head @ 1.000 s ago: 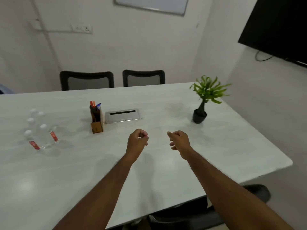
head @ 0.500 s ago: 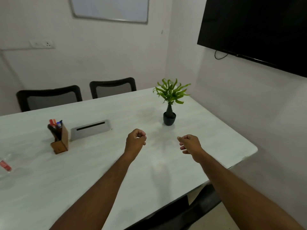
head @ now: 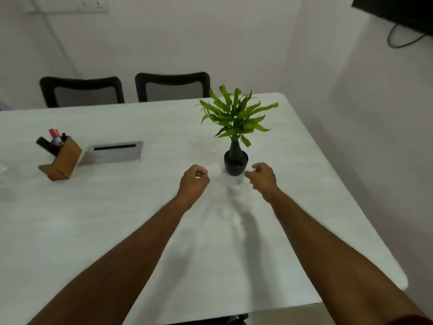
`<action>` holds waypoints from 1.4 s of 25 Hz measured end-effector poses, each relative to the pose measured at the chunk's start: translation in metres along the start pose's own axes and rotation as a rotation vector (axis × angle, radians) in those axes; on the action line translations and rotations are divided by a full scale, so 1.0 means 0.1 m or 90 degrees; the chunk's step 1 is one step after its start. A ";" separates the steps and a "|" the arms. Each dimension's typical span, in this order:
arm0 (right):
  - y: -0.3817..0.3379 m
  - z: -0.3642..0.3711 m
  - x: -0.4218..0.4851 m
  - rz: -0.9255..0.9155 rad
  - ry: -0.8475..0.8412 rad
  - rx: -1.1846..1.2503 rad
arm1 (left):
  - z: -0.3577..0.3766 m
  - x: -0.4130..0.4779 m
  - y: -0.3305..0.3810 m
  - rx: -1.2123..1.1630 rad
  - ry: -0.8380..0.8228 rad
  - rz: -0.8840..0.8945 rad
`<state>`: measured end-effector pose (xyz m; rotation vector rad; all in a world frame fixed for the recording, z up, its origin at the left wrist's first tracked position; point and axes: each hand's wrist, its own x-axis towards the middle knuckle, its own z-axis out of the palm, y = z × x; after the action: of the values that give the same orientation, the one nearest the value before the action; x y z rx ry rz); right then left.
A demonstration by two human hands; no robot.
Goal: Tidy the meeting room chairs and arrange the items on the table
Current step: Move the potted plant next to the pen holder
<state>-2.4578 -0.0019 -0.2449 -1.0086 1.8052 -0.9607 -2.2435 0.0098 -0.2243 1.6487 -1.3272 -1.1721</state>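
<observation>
A small green plant in a black pot stands on the white table, right of centre. My left hand hovers just left of the pot, curled into a loose fist with nothing in it. My right hand is close to the pot's right side, fingers partly spread and curved toward it, not touching. A wooden pen holder with markers stands at the left. Two black chairs, one left of the other, are pushed in at the far edge.
A silver cable box lid is set into the table beside the pen holder. A wall rises close on the right, with a black screen and a dangling cable. A dark chair edge shows below the near table edge.
My view swung right and then back down toward the plant. Both hands moved forward and now flank the pot; the right hand's fingers have spread. The water bottles have left the view.
</observation>
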 end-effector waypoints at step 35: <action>-0.63 3.38 -0.80 -0.225 -0.186 -0.117 | -2.53 0.18 -1.17 -0.042 0.165 -0.137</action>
<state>-2.1080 -0.0273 -0.2868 -1.5367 1.5189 -0.8087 -1.9658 0.0149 -0.2490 1.8581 -0.9587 -1.0667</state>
